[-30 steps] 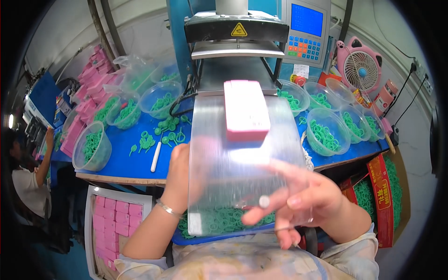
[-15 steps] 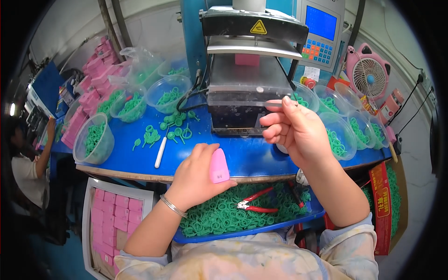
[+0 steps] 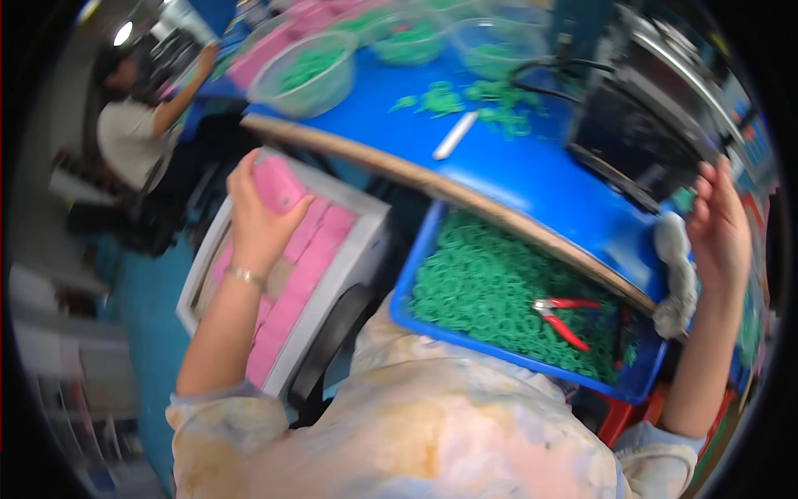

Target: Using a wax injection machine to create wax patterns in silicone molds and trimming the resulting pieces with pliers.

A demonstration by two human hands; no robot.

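Note:
My left hand (image 3: 258,208) is closed round a pink block (image 3: 278,183) over a pale box (image 3: 376,218) of pink blocks (image 3: 312,291). My right hand (image 3: 715,229) is raised beside the dark, metal-framed press (image 3: 623,137), its fingers loosely bent and apart, with nothing visible in them. Below and left of it lies a bumpy whitish bundle (image 3: 673,270) at the table edge. A blue tray (image 3: 403,291) of green rings (image 3: 482,274) is in front of me, with red-handled cutters (image 3: 565,320) lying on the rings.
The blue table (image 3: 540,187) bears clear bowls (image 3: 299,75) of green pieces, loose green pieces (image 3: 440,100) and a white-handled tool (image 3: 455,133). A seated co-worker (image 3: 125,141) is at the upper left. A red stool (image 3: 619,420) shows beneath the tray.
The view has swung left and down. My left hand has carried the pink block from the table edge to over the box of blocks. My right hand's fingers now point upward.

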